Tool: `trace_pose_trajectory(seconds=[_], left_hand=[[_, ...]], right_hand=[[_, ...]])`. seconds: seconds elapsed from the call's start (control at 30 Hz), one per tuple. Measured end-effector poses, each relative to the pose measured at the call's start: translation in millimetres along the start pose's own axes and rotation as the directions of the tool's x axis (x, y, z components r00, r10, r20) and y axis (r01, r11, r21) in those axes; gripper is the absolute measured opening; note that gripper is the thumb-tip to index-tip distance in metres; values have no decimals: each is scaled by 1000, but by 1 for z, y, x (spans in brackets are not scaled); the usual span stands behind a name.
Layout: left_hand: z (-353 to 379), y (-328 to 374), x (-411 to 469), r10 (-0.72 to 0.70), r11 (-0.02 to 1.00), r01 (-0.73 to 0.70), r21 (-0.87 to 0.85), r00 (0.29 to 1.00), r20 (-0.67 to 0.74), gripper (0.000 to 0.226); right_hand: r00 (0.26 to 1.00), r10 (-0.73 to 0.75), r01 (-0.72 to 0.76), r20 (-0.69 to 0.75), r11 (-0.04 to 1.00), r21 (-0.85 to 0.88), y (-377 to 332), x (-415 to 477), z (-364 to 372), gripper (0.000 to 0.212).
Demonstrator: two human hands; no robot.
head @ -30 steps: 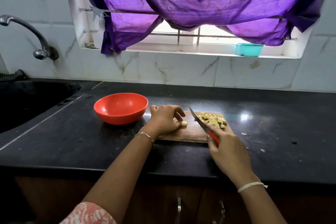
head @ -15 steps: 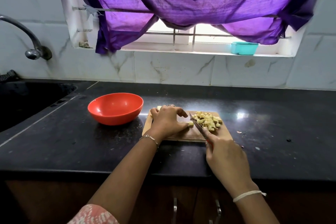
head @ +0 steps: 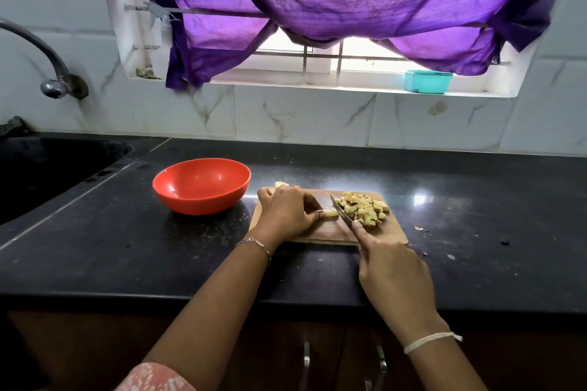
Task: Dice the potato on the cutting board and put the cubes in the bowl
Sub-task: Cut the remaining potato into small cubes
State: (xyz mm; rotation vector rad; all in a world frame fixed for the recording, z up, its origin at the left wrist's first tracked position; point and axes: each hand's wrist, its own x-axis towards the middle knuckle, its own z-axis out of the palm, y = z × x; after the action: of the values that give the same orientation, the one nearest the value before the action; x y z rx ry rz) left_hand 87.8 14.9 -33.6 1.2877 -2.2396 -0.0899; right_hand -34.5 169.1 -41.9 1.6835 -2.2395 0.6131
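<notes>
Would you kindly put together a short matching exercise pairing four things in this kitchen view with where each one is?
Things:
1. round red plastic bowl
2. pile of pale yellow potato cubes
3. small teal plastic box
4. steel kitchen knife

Places:
A. on the white window sill
B. in the grip of the right hand
C. on the black counter, left of the wooden cutting board
D. on the right part of the cutting board

Pairs: 1-C, 2-D, 3-A, 4-B
</notes>
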Motion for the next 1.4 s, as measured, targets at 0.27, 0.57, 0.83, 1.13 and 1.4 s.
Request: trace_pose_trajectory(seconds=[0.27, 0.57, 0.83, 1.13, 1.4], left_hand=[[2, 0, 1, 7, 1000, -7, -15, 1000, 0, 23], [2, 0, 0, 22, 999, -22, -24, 1000, -8, 23], [3, 1, -3, 25, 999, -28, -28, 997, -77, 22], [5, 0, 0, 9, 999, -11, -36, 998, -58, 22], [8, -1, 4, 12, 998, -14, -65, 1000, -29, 19]], right_hand=[[998, -44, 47, 33, 995, -88, -8, 9, 9, 58], [995, -98, 98, 8, 988, -118, -8, 19, 7, 56], [998, 17, -18, -55, 1000, -23, -5, 2, 7, 57], [998, -61, 59, -20, 997, -58, -3, 5, 12, 60], [992, -129, 127, -12, 986, -109, -3, 19, 12, 57]])
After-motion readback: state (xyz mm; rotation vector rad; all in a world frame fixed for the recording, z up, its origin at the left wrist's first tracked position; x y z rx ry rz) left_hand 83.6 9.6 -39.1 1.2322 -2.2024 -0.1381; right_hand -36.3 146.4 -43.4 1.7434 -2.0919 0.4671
